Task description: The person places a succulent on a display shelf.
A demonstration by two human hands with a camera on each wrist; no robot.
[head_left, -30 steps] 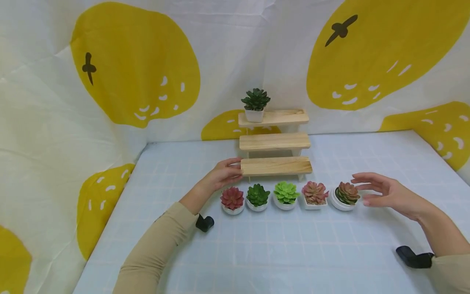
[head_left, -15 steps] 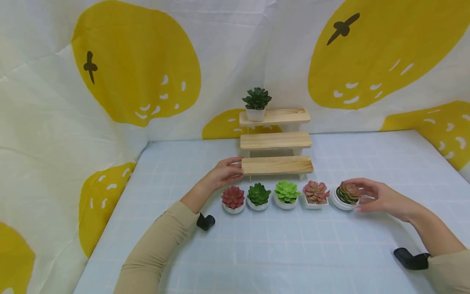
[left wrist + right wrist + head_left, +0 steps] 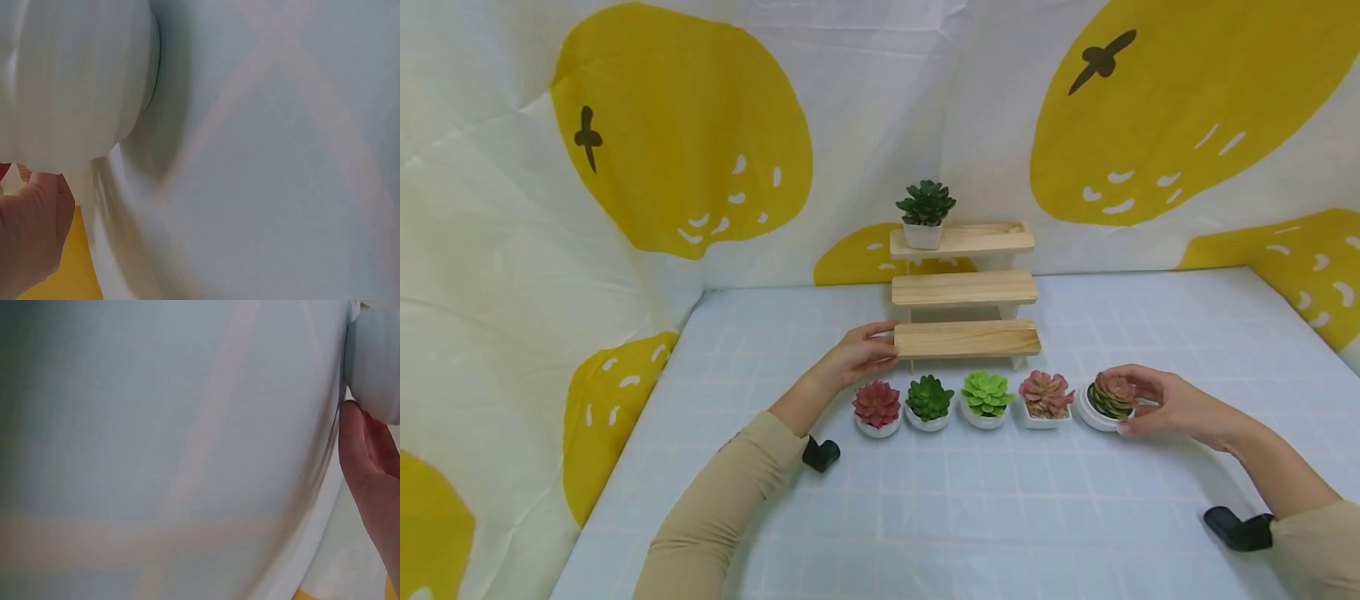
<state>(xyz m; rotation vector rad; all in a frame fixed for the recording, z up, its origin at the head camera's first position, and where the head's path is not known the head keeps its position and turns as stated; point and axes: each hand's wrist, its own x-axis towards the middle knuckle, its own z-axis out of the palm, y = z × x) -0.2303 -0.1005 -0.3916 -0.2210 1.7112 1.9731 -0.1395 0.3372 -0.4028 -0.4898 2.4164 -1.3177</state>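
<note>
My right hand (image 3: 1176, 408) holds the rightmost succulent (image 3: 1109, 397), reddish-green in a round white pot, with thumb in front and fingers behind. The right wrist view shows its white pot (image 3: 375, 365) beside the thumb and fingers. My left hand (image 3: 859, 353) grips the left end of the lowest board of a three-step wooden plant stand (image 3: 966, 339). To the held pot's left stand a pink succulent (image 3: 1045, 395), a light green one (image 3: 987, 395), a dark green one (image 3: 928, 398) and a red one (image 3: 877, 406), all in white pots. A white pot (image 3: 75, 75) partly hides the left hand in its wrist view.
A dark green succulent (image 3: 925, 204) in a white pot stands on the left of the stand's top board. The table (image 3: 955, 517) has a pale blue gridded cloth. Behind and to the left hangs a white curtain (image 3: 880, 108) with yellow fruit prints.
My right hand has moved left, and its fingers have closed around the rightmost pot. The left hand stays at the stand's end, and the row of plants stands as before.
</note>
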